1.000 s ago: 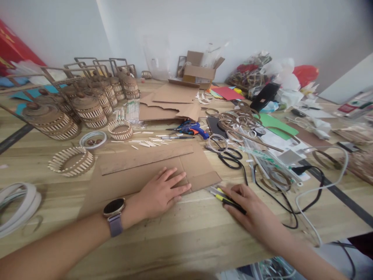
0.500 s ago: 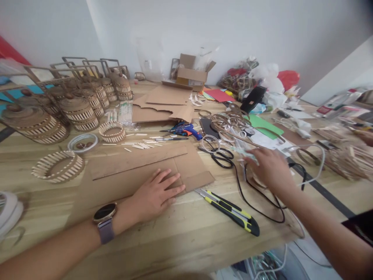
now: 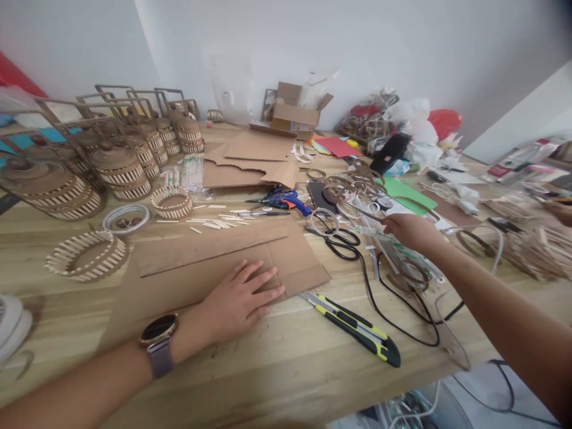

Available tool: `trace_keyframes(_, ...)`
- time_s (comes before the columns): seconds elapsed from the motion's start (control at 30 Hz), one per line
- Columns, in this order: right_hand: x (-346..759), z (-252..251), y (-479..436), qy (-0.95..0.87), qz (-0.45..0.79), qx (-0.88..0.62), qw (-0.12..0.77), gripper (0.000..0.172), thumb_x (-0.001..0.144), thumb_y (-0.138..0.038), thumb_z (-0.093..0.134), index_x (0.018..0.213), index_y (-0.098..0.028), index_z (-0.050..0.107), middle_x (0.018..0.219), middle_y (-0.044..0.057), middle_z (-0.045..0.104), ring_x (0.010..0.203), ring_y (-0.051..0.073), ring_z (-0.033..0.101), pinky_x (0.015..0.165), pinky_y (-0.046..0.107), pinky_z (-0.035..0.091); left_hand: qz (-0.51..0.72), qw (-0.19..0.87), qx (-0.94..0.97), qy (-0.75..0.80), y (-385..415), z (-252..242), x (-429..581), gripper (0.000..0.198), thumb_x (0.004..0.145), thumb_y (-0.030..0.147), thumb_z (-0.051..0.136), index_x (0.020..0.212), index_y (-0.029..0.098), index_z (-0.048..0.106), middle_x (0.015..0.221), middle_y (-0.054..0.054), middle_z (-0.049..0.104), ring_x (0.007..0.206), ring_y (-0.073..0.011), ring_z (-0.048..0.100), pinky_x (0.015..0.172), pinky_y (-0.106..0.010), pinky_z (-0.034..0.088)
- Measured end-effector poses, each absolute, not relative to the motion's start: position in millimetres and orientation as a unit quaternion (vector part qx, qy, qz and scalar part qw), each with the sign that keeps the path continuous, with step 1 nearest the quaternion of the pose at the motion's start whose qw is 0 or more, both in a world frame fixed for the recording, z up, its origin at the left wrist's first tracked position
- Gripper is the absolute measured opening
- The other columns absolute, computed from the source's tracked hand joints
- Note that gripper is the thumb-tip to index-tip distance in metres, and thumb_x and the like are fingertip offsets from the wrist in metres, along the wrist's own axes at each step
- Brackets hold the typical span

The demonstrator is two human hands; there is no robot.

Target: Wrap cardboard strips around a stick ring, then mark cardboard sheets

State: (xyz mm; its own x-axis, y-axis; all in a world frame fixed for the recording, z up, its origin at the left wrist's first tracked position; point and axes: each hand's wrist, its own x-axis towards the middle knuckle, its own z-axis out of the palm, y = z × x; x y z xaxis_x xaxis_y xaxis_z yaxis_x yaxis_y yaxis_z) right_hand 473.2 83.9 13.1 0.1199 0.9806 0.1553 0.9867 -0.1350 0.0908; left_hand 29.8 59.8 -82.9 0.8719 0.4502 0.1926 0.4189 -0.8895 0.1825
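My left hand (image 3: 245, 296) lies flat with its fingers spread on a piece of brown cardboard (image 3: 223, 257), near its right end. A narrower cardboard strip lies along the upper part of that piece. At the right, my right hand (image 3: 413, 231) is closed, fingertips pinching the end of a thin brown strip (image 3: 364, 213) that reaches left into a pile of curled brown strips (image 3: 353, 185). Beneath that hand lies clear plastic packaging (image 3: 393, 253). A yellow-and-black utility knife (image 3: 353, 328), blade out, rests between my hands. Black-handled scissors (image 3: 343, 243) lie beyond it.
Slatted barrel-shaped lanterns (image 3: 120, 170) stand at the left, near two slatted rings (image 3: 87, 256). A blue glue gun (image 3: 286, 199) and scattered white sticks (image 3: 221, 222) lie beyond the cardboard. A black cable (image 3: 402, 328) loops at the right. Another person's hand (image 3: 556, 211) shows at the far right.
My right hand has shifted slightly up and right, and its fingers now pinch the brown strip. The plastic packaging near its fingers now lies below the hand. My left hand stays put.
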Motion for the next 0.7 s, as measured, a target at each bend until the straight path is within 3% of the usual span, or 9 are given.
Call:
trace_keyframes(0.1, 456, 15, 74, -0.663, -0.109, -0.741, 0.024, 0.035, 0.098, -0.031, 0.039, 0.080, -0.021, 0.068, 0.095, 0.017, 0.074, 0.084, 0.029, 0.065, 0.073, 0.041, 0.044, 0.119, 0.067, 0.965, 0.224, 60, -84, 30, 0.043, 0.105, 0.043, 0.038, 0.147, 0.036, 0.048, 0.157, -0.002, 0.043, 0.143, -0.0316, 0.035, 0.117, -0.056, 0.028)
trace_keyframes(0.2, 425, 10, 41, -0.680, -0.137, -0.719, 0.037, 0.041, 0.100, -0.041, 0.036, 0.111, -0.019, 0.069, 0.127, 0.022, 0.064, 0.112, 0.039, 0.059, 0.089, 0.053, 0.043, 0.118, 0.069, 0.964, 0.226, 59, -84, 31, 0.043, 0.106, 0.042, 0.037, 0.147, 0.035, 0.048, 0.157, -0.002, 0.043, 0.143, -0.0323, 0.035, 0.117, -0.057, 0.029)
trace_keyframes(0.3, 389, -10, -8, -0.753, -0.082, -0.652, 0.032, 0.040, 0.098, -0.047, 0.043, 0.115, -0.021, 0.069, 0.106, 0.014, 0.073, 0.102, 0.033, 0.067, 0.088, 0.049, 0.051, 0.115, 0.071, 0.964, 0.229, 58, -83, 32, 0.043, 0.105, 0.040, 0.039, 0.147, 0.034, 0.048, 0.156, -0.002, 0.044, 0.143, -0.0326, 0.035, 0.117, -0.058, 0.028)
trace_keyframes(0.4, 362, -37, -52, -0.813, -0.020, -0.581, 0.038, 0.049, 0.097, -0.057, 0.046, 0.127, -0.024, 0.064, 0.113, 0.011, 0.073, 0.097, 0.027, 0.071, 0.080, 0.040, 0.058, 0.114, 0.069, 0.963, 0.234, 58, -81, 33, 0.043, 0.105, 0.041, 0.039, 0.147, 0.034, 0.048, 0.156, -0.003, 0.044, 0.143, -0.0322, 0.035, 0.117, -0.057, 0.028)
trace_keyframes(0.57, 348, -65, -70, -0.810, -0.079, -0.570, 0.115, 0.050, 0.101, -0.052, 0.039, 0.123, -0.017, 0.066, 0.103, 0.012, 0.073, 0.091, 0.025, 0.073, 0.077, 0.037, 0.062, 0.088, 0.066, 0.966, 0.235, 57, -75, 34, 0.046, 0.105, 0.046, 0.036, 0.148, 0.033, 0.047, 0.158, -0.003, 0.041, 0.143, -0.0328, 0.034, 0.118, -0.056, 0.027)
trace_keyframes(0.7, 348, -64, -56, -0.801, -0.049, -0.576, 0.156, 0.053, 0.099, -0.057, 0.038, 0.118, -0.018, 0.069, 0.102, 0.012, 0.072, 0.091, 0.025, 0.073, 0.079, 0.037, 0.062, 0.063, 0.072, 0.964, 0.249, 60, -69, 40, 0.048, 0.105, 0.049, 0.034, 0.148, 0.033, 0.047, 0.159, -0.003, 0.039, 0.143, -0.0339, 0.033, 0.117, -0.056, 0.027)
